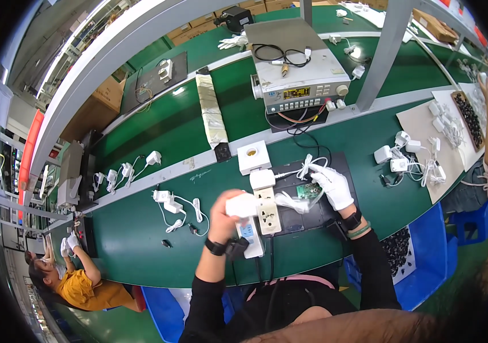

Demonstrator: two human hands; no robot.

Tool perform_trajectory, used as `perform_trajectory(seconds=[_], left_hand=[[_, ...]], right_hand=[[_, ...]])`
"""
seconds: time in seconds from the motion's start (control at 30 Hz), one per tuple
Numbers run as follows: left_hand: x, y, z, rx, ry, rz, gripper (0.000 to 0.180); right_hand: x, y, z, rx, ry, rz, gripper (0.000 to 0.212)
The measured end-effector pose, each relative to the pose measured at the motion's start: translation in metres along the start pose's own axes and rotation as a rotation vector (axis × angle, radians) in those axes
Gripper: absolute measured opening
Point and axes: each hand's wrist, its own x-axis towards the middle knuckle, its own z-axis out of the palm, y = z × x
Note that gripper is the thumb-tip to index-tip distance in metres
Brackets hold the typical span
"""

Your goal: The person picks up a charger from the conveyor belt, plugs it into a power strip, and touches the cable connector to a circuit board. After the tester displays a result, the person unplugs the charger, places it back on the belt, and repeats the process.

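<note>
My bare left hand grips a white power adapter, slightly blurred, above the power strips. A bundled white cable, also blurred, stretches from near this adapter toward my right hand. That hand wears a white glove, and its fingers close around white cable by their tips; the exact grip is partly hidden. Below the fingers lies a small green circuit board on a black mat. Another white adapter sits at the far end of the cream socket strip. A blue-faced white socket lies beside it.
Behind stands a grey bench meter with leads. A white box with a round socket is close by. Adapters with cables lie left and right. Blue bins flank me; co-workers sit at both sides.
</note>
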Motion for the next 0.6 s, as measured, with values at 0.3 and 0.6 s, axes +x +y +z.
perform_trajectory(seconds=[0.3,0.6], left_hand=[[0.106,0.086,0.000,0.225,-0.144,0.195,0.043],[0.152,0.053,-0.002,0.526,-0.300,-0.280,0.052]], right_hand=[[0.003,0.002,0.007,-0.501,-0.045,-0.206,0.025],[0.002,0.000,0.010,-0.565,-0.115,-0.273,0.027]])
